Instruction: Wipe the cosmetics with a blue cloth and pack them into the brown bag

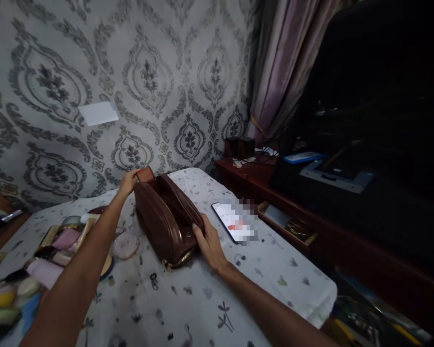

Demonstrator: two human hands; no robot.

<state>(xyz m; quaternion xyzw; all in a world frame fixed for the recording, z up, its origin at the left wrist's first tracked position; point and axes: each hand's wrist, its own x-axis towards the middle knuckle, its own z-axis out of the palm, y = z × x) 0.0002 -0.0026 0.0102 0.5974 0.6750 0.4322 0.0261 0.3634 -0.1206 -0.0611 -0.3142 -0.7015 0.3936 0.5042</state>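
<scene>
A brown leather-like toiletry bag [154, 217] stands unzipped on the patterned white cloth, its top gaping and its inside dark. At its far end my left hand [130, 181] grips a lighter brown tab or handle. My right hand [210, 241] holds the near right edge, thumb on top and fingers along the outer side. Gold zippers hang at the bag's near corner. Left of the bag lie several cosmetics, among them a round clear compact [125, 246] and a pale pink tube [45, 273], partly hidden behind my left forearm.
A phone [235, 222] with a lit screen lies right of the bag. Beyond the cloth-covered surface [267, 284] is a dark red desk [235, 171] with a partly pulled-out drawer [285, 224]. Patterned wallpaper rises behind, with a white paper [99, 113] on it.
</scene>
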